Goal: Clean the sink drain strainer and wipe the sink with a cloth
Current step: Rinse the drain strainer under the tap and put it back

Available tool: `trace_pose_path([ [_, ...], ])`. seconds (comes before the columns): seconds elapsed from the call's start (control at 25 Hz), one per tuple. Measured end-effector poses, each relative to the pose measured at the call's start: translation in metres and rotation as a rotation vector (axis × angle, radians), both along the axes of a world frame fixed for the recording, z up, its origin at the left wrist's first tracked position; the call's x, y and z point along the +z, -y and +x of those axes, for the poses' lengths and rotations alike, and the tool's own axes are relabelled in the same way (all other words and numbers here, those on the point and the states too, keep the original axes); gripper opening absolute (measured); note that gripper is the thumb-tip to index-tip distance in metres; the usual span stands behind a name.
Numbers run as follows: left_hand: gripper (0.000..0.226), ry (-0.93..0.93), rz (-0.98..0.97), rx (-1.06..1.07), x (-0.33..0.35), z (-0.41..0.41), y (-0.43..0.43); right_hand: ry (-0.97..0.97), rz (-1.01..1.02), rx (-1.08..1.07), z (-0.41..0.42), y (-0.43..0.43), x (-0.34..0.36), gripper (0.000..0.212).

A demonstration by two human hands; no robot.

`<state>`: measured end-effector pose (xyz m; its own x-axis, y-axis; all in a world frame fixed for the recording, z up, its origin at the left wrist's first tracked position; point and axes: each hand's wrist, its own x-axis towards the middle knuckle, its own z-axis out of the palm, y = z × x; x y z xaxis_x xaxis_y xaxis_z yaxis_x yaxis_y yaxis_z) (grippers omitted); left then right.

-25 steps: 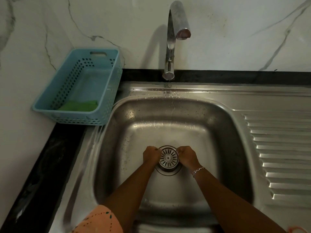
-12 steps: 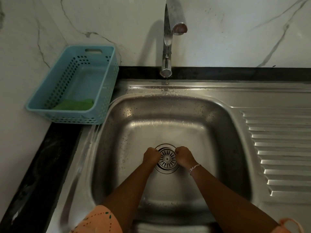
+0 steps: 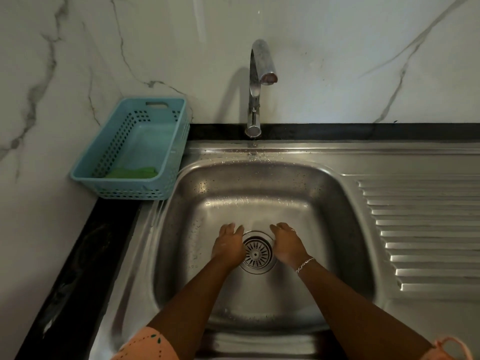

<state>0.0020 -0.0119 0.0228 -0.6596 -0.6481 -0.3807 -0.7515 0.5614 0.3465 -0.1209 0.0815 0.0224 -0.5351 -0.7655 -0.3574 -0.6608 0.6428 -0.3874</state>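
Both arms reaching down, left hand (image 3: 228, 245) and right hand (image 3: 287, 245) released, flanking strainer (image 3: 257, 253)

To my left a light blue perforated plastic basket (image 3: 166, 149) sits on the black countertop (image 3: 78, 268) against the white marble-veined wall (image 3: 337, 61), while a curved chrome faucet (image 3: 255, 92) rises straight ahead of me and the ribbed steel drainboard (image 3: 426, 235) spreads out on my right.

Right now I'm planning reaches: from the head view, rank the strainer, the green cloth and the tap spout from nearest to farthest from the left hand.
1. Strainer: beside the left hand.
2. Green cloth: in the blue basket, back left.
3. Tap spout: high at the wall.
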Motion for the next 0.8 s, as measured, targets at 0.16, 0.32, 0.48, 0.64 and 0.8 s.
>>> trace_pose_path([
  [0.16, 0.071, 0.052, -0.172, -0.17, 0.02, 0.012, -0.009, -0.241, -0.028, 0.167, 0.014, -0.011, 0.021, 0.062],
  [0.32, 0.076, 0.062, -0.249, -0.228, 0.042, 0.019, -0.011, -0.345, 0.014, 0.252, 0.018, -0.015, 0.043, 0.069],
  [0.48, 0.075, 0.058, -0.261, -0.192, 0.061, 0.025, -0.011, -0.38, -0.012, 0.291, 0.016, -0.013, 0.058, 0.07],
  [0.64, 0.075, 0.053, -0.302, -0.149, 0.081, 0.029, -0.013, -0.387, -0.049, 0.308, 0.018, -0.015, 0.067, 0.068],
  [0.8, 0.076, 0.029, -0.378, -0.12, 0.101, 0.035, -0.014, -0.424, -0.089, 0.327, 0.019, -0.011, 0.079, 0.068],
])
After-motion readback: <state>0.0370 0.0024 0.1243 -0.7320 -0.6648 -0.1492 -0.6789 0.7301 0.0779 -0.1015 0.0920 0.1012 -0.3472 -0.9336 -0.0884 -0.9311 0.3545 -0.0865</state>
